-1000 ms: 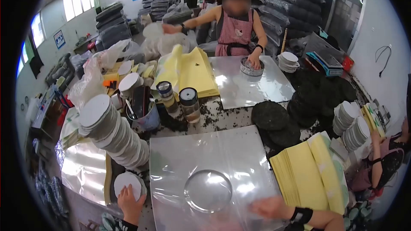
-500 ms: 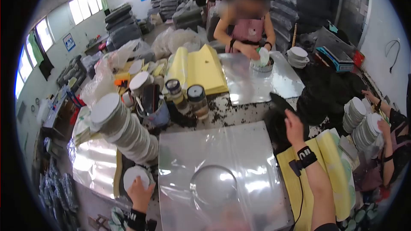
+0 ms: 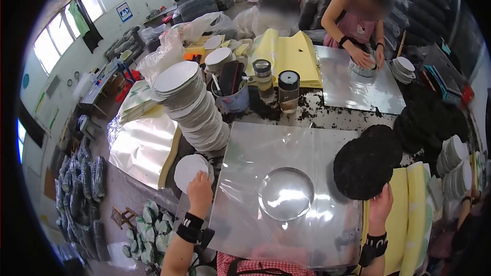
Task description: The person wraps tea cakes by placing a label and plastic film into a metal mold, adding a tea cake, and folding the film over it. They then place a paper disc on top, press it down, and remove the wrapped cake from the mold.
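Note:
My right hand [image 3: 379,205] pinches the lower edge of a dark, rough, flat round cake [image 3: 362,167], raised above the right side of a shiny sheet. My left hand [image 3: 199,194] has its fingers closed on the edge of a white round disc [image 3: 190,171] atop a low pile; how many discs it grips cannot be made out. Between my hands, a thin metal ring [image 3: 285,219] lies on the shiny sheet [image 3: 240,235], which is covered by clear film. Another dark round cake [image 3: 383,140] shows behind the held one.
A tall leaning stack of white discs [image 3: 192,107] stands at left, near a cup [image 3: 236,101] of tools and two jars [image 3: 289,89]. Yellow paper [image 3: 399,225] lies at right. Opposite, a person [image 3: 358,30] presses on a ring. Dark cakes [image 3: 429,122] are piled at right.
My right hand has brought the dark round cake from the pile towards the shiny sheet. My left hand stays at the white discs. The view has shifted, and the person opposite now presses on their ring.

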Motion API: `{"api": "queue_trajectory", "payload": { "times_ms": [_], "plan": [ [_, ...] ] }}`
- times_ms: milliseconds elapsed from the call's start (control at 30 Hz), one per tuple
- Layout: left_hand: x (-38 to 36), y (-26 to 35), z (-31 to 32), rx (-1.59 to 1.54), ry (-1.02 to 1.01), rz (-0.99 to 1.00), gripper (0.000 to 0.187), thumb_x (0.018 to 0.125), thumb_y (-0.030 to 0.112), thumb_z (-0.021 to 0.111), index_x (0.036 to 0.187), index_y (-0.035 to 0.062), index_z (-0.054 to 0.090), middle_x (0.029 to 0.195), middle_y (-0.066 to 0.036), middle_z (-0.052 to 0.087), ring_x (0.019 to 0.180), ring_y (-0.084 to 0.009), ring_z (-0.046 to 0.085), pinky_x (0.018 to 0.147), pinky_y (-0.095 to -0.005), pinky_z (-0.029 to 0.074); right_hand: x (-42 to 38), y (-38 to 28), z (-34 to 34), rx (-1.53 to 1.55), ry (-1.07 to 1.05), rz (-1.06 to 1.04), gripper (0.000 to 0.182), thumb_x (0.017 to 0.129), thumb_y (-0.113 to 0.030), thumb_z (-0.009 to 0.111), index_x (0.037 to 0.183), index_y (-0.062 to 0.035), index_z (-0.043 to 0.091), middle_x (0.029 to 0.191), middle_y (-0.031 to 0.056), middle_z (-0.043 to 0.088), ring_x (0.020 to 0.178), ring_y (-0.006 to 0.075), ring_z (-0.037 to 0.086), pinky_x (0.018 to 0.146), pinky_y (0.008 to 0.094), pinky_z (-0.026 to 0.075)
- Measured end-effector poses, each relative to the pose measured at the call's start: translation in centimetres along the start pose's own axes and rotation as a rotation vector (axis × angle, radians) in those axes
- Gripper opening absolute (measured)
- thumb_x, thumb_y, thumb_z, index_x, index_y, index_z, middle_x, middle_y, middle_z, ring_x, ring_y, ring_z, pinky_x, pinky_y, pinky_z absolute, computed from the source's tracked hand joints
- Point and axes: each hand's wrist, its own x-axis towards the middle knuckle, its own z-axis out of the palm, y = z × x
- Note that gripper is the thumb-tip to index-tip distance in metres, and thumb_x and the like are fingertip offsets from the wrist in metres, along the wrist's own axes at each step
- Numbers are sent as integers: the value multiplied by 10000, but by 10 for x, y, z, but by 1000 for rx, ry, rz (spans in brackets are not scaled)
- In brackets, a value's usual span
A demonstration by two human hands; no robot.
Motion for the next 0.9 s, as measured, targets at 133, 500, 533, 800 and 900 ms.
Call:
{"api": "queue_trajectory", "payload": {
  "times_ms": [133,500,533,800,900],
  "plan": [
    [-7,-18,-24,-60,94,178,160,876,119,647,1018,46,663,981,-135,736,784,-300,704,680,-392,548,-3,5,-13,8,-99,73,292,1036,-251,546,1274,-84,575,1196,47,644,1074,174,607,922,351,506],
    [-13,-10,-21,-411,139,-195,150,775,178,776,866,75,717,798,-90,726,752,-292,703,652,-375,525,-29,11,-9,40,-32,140,249,1015,-224,583,1219,-85,607,1155,33,664,1039,164,627,875,339,534],
    [-12,-11,-22,-421,124,-209,179,762,187,792,879,69,727,800,-96,728,762,-288,708,662,-373,528,-32,10,-12,32,-20,144,246,1014,-224,584,1215,-85,608,1152,33,665,1038,165,627,875,338,534],
    [9,-25,-54,-616,-163,-307,294,712,174,848,933,14,738,824,-140,740,785,-242,728,714,-337,540,-50,6,-1,16,-59,143,232,1009,-226,587,1200,-98,616,1110,22,679,992,155,640,846,324,536],
    [12,-32,-54,-671,-194,-283,298,717,158,844,951,10,731,823,-134,741,794,-232,732,717,-322,544,-51,6,6,18,-47,149,225,1009,-224,585,1199,-108,618,1090,6,684,970,137,639,803,308,531]
  ]
}}
